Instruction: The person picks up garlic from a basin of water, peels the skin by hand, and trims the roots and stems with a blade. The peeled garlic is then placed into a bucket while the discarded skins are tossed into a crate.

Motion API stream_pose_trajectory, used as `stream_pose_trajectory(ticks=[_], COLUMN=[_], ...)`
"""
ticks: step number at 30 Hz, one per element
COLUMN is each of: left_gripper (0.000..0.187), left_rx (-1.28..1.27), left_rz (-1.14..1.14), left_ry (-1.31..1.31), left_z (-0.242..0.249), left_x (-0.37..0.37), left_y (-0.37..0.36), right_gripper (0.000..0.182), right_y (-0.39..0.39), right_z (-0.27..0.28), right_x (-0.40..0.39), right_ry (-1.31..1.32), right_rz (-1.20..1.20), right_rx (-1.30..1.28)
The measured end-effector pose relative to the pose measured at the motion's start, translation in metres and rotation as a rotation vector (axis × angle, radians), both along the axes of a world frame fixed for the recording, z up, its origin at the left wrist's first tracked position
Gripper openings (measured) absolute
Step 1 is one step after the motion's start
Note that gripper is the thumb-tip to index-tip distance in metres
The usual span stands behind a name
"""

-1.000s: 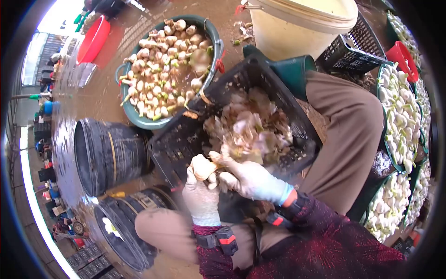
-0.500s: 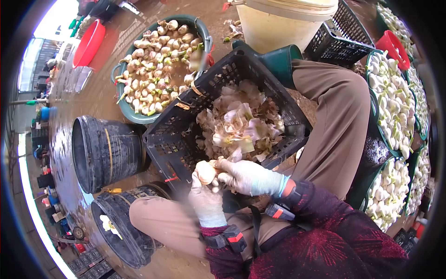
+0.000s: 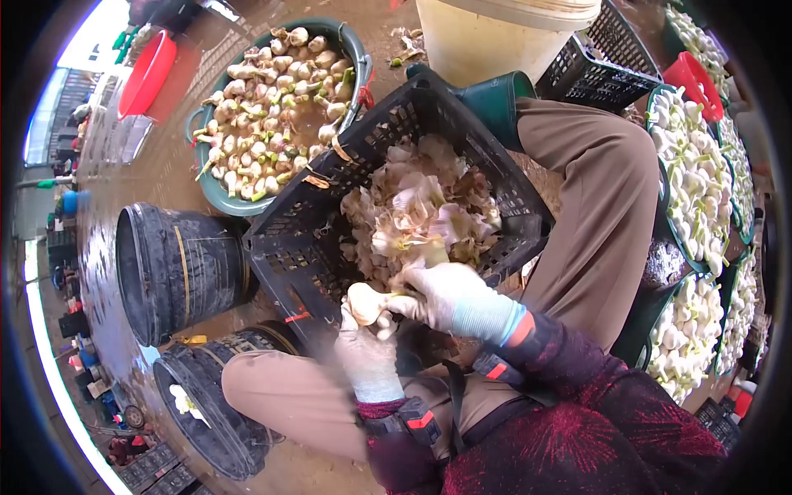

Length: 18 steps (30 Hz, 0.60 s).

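Note:
A pale garlic bulb (image 3: 366, 304) is held in my gloved left hand (image 3: 367, 355), its round end showing above the fingers. My gloved right hand (image 3: 458, 304) closes its fingertips around the bulb's stem, which points right. Both hands are over the near edge of a black plastic crate (image 3: 290, 262). Inside the crate lies a heap of loose garlic skins (image 3: 425, 202), just beyond my right hand. Any skin between the right fingers is hard to make out.
A green basin (image 3: 223, 198) of unpeeled garlic stands beyond the crate. Black buckets (image 3: 206, 268) are at left, one holding white pieces. Tubs of white peeled garlic (image 3: 693, 181) line the right side. A cream bucket (image 3: 487, 49) and red basin (image 3: 151, 74) stand farther back.
My right hand has turned and shifted slightly right, its fingers now on the stem. More of the bulb and its stem shows. The left hand keeps hold of the bulb.

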<state>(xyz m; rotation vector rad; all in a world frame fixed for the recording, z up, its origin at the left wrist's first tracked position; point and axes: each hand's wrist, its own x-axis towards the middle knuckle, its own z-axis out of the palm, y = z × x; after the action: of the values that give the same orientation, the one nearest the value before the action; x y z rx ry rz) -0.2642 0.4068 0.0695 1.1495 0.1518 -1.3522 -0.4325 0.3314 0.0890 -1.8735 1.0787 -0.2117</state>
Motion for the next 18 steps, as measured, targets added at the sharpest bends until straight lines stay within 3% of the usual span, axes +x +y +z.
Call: stream_pose_trajectory(ticks=[1,3,6,8,10,12,14,15,18], left_gripper=[0.035,0.034,0.032,0.032,0.033,0.034,0.036,0.04,0.045], left_rx=[-0.047,-0.19,-0.075,-0.116,-0.113,-0.115,-0.114,-0.127,-0.104], left_rz=[-0.01,-0.053,-0.012,-0.043,-0.078,-0.083,-0.071,-0.121,-0.127], left_ry=[0.03,0.103,0.128,0.151,0.091,0.108,0.132,0.044,-0.051], left_z=[0.0,-0.002,-0.009,-0.01,-0.011,-0.014,-0.017,-0.015,0.009], left_x=[0.0,-0.002,0.0,-0.001,-0.001,0.0,0.002,0.0,-0.014], left_y=[0.001,0.002,0.005,0.005,0.006,0.004,0.003,0.002,-0.007], right_gripper=[0.03,0.026,0.022,0.017,0.021,0.024,0.026,0.027,0.027], right_y=[0.005,0.006,0.008,0.004,-0.01,-0.015,-0.008,-0.005,-0.001], right_z=[-0.004,-0.005,-0.014,-0.019,-0.018,-0.025,-0.03,-0.023,-0.02], right_x=[0.002,0.011,0.021,0.022,0.016,0.007,0.006,0.005,0.01], right_ry=[-0.041,-0.103,-0.147,-0.17,-0.208,-0.431,-0.552,-0.407,-0.238], right_rz=[-0.106,-0.098,-0.087,-0.158,-0.267,-0.288,-0.173,-0.149,-0.184], right_rx=[-0.178,-0.255,-0.358,-0.228,0.23,0.368,0.262,0.1,-0.011])
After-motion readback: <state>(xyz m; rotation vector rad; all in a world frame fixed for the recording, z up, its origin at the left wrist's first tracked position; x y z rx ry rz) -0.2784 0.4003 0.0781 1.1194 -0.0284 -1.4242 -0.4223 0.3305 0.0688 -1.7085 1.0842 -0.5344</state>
